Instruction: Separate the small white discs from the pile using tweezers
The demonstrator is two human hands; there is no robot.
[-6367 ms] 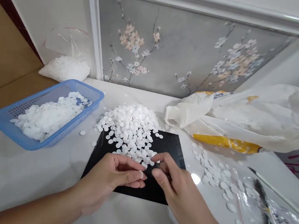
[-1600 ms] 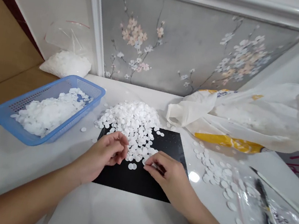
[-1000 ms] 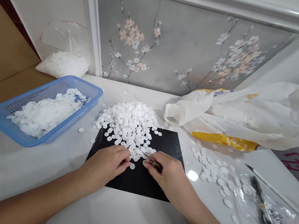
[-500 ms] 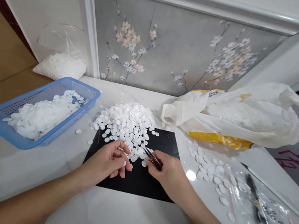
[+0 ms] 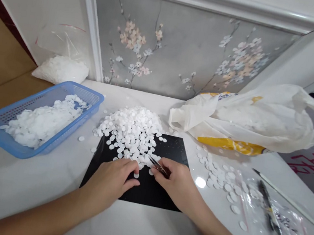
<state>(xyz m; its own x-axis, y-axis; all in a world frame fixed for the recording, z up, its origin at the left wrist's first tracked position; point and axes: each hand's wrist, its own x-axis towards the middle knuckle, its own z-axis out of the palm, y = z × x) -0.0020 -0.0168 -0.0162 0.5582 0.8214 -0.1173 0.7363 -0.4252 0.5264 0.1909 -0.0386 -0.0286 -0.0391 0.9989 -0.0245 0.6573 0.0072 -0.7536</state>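
A heap of small white discs (image 5: 134,126) spreads over the far part of a black board (image 5: 157,191). My left hand (image 5: 111,180) hovers low over the board's left side, thumb and forefinger apart. A single white disc (image 5: 136,176) lies by its forefinger tip; I cannot tell whether they touch. My right hand (image 5: 176,182) grips dark metal tweezers (image 5: 159,167), whose tips point left into the near edge of the heap. Another loose disc (image 5: 151,172) shows under the tweezers.
A blue basket (image 5: 24,152) of discs stands left, with a clear bag (image 5: 61,70) of white pieces behind it. A white plastic bag (image 5: 253,113) lies at back right. Scattered discs (image 5: 216,174), a black pen (image 5: 266,200), a pale stick (image 5: 284,196) and clear bags (image 5: 291,226) lie right.
My left hand has turned palm down and lowered to the board; the disc seen at its fingers half a second ago no longer shows in them. The tweezers have barely moved.
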